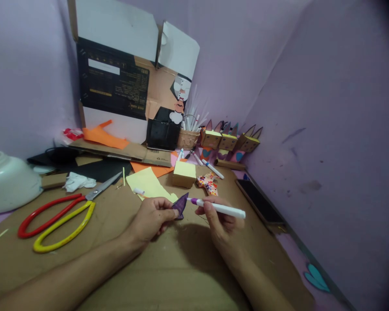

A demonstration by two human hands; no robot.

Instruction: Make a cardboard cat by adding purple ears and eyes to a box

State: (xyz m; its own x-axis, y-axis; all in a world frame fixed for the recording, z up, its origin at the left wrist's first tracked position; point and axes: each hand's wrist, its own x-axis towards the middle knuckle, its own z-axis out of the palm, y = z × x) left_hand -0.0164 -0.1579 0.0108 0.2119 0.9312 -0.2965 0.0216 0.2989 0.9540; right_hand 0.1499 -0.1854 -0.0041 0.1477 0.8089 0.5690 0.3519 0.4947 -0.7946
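Between the thumb and fingers of my left hand [154, 219] is a small pointed purple piece [180, 205], its tip upward. My right hand [221, 219] grips a white marker [225, 209] with a purple tip, which points left and lies close to the purple piece's upper edge. Whether the tip touches the piece cannot be made out. Just beyond my hands are a small box with a pale yellow top [184, 174], a flower-patterned piece [208, 183] and a sheet of yellow paper [148, 180].
Large scissors [84, 198] with red and yellow handles lie open at left, near a white bowl [11, 183]. A phone [258, 201] lies at right. Behind stand an unfolded carton [116, 82], a pen basket [188, 139] and box figures with pointed ears [228, 141].
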